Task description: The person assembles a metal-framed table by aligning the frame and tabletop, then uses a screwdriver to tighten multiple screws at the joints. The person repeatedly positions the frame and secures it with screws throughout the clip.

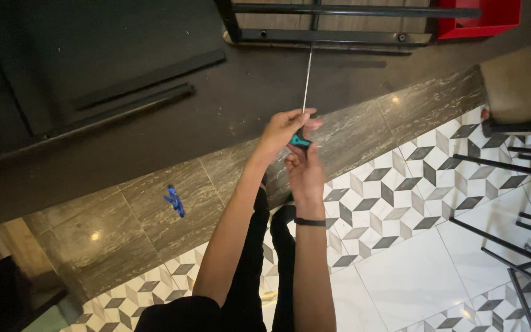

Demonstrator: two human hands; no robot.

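Head view, looking down. We see both hands raised together over the floor, closed on one long screwdriver point(304, 92). The left hand point(283, 130) has its fingers wrapped about the upper end of the teal and black handle, where the thin metal shaft begins. The right hand point(304, 174), with a black wristband point(310, 222) on its wrist, grips the handle from below, its fingers curled shut on it. The shaft runs almost straight up the picture, and its tip meets the lower bar of a black metal frame point(333, 37). A red box point(480, 18) sits at the frame's right end. A small blue object point(174, 200) lies on the dark marble strip of the floor point(155, 227), well apart from the hands
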